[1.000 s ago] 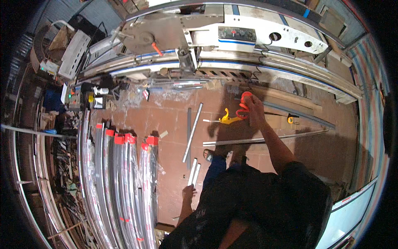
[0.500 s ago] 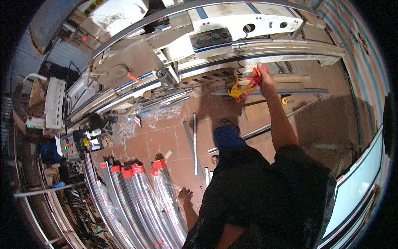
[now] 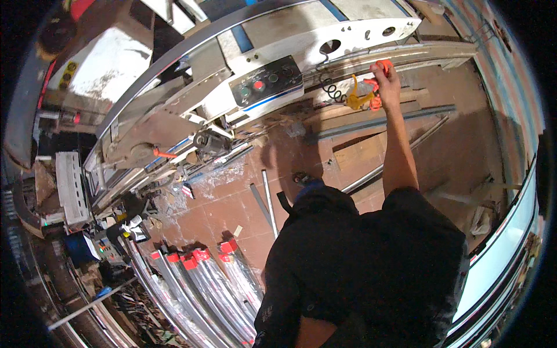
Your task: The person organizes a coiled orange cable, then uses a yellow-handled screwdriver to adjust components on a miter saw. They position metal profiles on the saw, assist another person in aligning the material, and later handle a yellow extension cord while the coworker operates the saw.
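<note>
My right hand is raised in front of the long white machine with its fingers closed round a bright orange coiled hose. A yellow piece like an air blow gun hangs with the hose, just left of the hand. Beside it dangles a thin black coiled cord. It comes down from near a round hole in the machine's white beam. My left hand is out of view, on the lower left side of my dark shirt.
A control box with coloured buttons sits on the machine. Long boards and grey profiles lie on the tiled floor below my right hand. Wrapped metal profiles with red ends fill the lower left. A pale glass panel stands at right.
My right hand has moved up and slightly right with the orange hose and yellow piece. My left hand has gone out of view. The view has shifted, bringing the machine closer.
</note>
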`<state>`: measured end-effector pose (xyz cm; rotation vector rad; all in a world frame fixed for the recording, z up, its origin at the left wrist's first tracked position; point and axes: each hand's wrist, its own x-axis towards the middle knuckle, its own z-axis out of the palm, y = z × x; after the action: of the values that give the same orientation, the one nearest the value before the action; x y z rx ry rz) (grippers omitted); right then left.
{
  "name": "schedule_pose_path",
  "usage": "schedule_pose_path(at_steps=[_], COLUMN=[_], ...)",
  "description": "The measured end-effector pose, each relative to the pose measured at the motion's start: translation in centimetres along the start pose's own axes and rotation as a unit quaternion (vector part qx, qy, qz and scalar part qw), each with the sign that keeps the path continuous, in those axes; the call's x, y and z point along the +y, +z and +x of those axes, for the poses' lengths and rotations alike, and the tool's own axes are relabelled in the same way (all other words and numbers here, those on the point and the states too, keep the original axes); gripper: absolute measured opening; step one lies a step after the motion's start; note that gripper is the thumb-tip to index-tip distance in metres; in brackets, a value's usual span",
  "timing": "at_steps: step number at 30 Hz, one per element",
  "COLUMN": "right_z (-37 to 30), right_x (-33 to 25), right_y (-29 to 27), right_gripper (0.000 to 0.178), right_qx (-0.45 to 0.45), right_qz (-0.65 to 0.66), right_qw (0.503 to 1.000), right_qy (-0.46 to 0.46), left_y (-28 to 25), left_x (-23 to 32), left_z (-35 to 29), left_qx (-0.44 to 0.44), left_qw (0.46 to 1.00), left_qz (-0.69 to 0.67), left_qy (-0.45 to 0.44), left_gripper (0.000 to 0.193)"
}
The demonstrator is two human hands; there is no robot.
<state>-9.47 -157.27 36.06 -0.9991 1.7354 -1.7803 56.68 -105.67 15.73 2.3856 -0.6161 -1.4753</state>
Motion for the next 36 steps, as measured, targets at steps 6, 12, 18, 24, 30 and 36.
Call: schedule_pose_path(at_steps=[6,12,18,24,30,36], right_z=[6.2,11.9,16.0,17.8,18.9,17.4], right_x=[0.5,3.2,5.8,8.2,8.5,5.1], right_y=[1.0,1.2,1.9,1.7,1.3,1.9], right_gripper=[0.044,0.038,0.039,0.039,0.035,0.030], right_qx=[-0.032,-0.044,-0.017,0.012,0.002,0.006], right_qz=[-0.061,-0.141,-0.059,0.103,0.034,0.159], right_qw=[0.997,0.989,0.997,0.985,0.988,0.978], right_qy=[-0.044,-0.007,0.053,0.139,0.153,0.132], left_y=[-1.4,-2.3,-2.2,-2.3,-1.3,-0.4], left_x=[15.3,27.1,26.3,20.8,19.1,24.5], left_z=[3.2,3.8,3.9,1.5,2.1,3.0], left_qx=[0.005,0.013,-0.047,-0.035,-0.028,-0.051], left_qw=[0.969,0.990,0.998,0.996,0.987,0.987], left_qz=[-0.228,-0.107,-0.046,0.019,0.096,0.076], left_qy=[0.094,0.089,0.009,0.085,0.127,0.132], left_gripper=[0.044,0.044,0.040,0.044,0.046,0.044])
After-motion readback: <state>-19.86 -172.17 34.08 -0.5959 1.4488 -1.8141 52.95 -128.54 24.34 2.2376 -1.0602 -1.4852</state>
